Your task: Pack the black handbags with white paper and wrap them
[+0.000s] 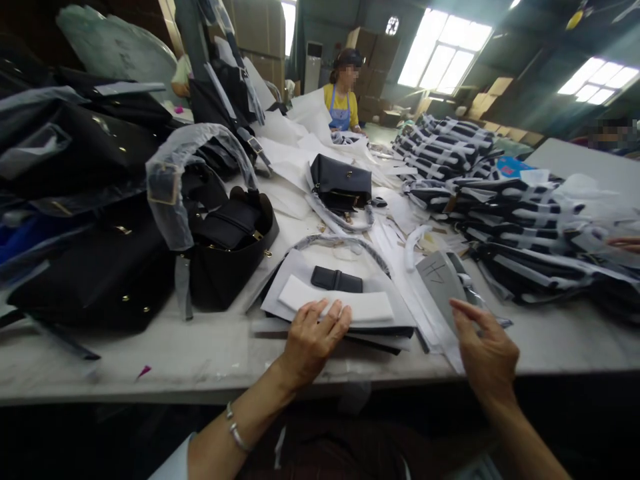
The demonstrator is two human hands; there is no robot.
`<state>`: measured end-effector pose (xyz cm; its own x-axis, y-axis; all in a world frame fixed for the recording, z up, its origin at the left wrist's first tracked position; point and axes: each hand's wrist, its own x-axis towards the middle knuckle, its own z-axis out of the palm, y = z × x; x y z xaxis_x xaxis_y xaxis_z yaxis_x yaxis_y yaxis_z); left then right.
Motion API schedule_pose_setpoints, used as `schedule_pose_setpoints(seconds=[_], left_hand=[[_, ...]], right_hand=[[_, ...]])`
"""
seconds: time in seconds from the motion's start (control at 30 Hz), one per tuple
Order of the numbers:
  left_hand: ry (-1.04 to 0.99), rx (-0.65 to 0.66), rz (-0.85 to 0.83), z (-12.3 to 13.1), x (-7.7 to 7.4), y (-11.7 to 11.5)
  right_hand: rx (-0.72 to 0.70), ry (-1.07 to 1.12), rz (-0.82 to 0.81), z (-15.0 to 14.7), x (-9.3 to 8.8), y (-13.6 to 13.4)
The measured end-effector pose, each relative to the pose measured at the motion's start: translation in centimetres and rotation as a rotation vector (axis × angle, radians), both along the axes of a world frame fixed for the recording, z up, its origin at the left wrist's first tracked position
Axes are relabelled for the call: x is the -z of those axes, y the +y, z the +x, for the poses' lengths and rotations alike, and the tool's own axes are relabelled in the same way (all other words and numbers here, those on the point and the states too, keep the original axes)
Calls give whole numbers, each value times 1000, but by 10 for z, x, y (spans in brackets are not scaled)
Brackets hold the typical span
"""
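Note:
My left hand [313,337] rests with fingers spread flat on the near edge of a flat bag wrapped in white paper [345,293]. On that paper lie a white foam strip [360,305] and a small dark pouch [337,279]. My right hand [485,350] is at the table's front edge, its fingers curled onto thin clear plastic sheets [443,293] beside a grey card with handwriting. Whether it pinches a sheet is unclear.
Black handbags [227,247] in plastic are piled at the left. Another dark bag [341,183] stands mid-table among white paper. Striped packed items [500,200] are stacked at the right. A person in a yellow top [343,100] works at the far end.

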<state>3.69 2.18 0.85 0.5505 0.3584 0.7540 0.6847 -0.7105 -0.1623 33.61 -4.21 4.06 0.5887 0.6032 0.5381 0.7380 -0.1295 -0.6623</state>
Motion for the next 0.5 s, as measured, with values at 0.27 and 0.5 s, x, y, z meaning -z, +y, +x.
schedule_pose_setpoints(seconds=[0.27, 0.5], left_hand=[[51, -21, 15, 3, 7, -2], [30, -39, 44, 5, 12, -1]], right_hand=[[-566, 52, -617, -61, -56, 139], [-554, 107, -963, -81, -27, 221]])
